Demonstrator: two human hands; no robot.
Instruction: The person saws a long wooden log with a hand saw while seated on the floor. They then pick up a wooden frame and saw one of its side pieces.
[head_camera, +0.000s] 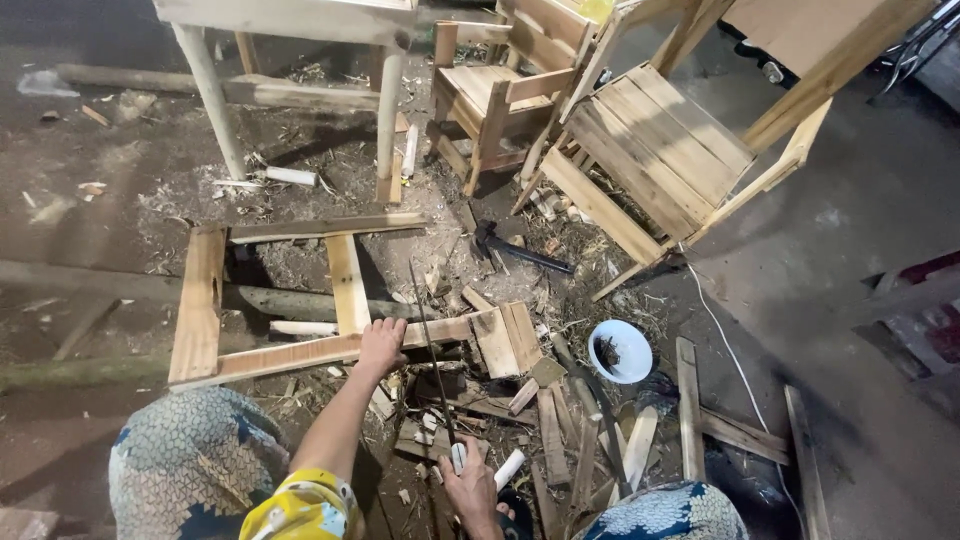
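Sawing at a wooden frame on the ground, both hands busy.

Right hand (472, 487) has its grip clamped on the handle of a hand saw (432, 350), blade running up and away across the frame's near rail. Left hand (381, 345) presses flat on that same rail, fingers spread, grip not closed around it. The wooden frame (200, 300) lies flat on the dirt floor amid offcuts and shavings. Right of the saw sits a white bowl (620, 350); a hammer (515, 250) lies beyond, with wooden chairs (650, 150) further back.
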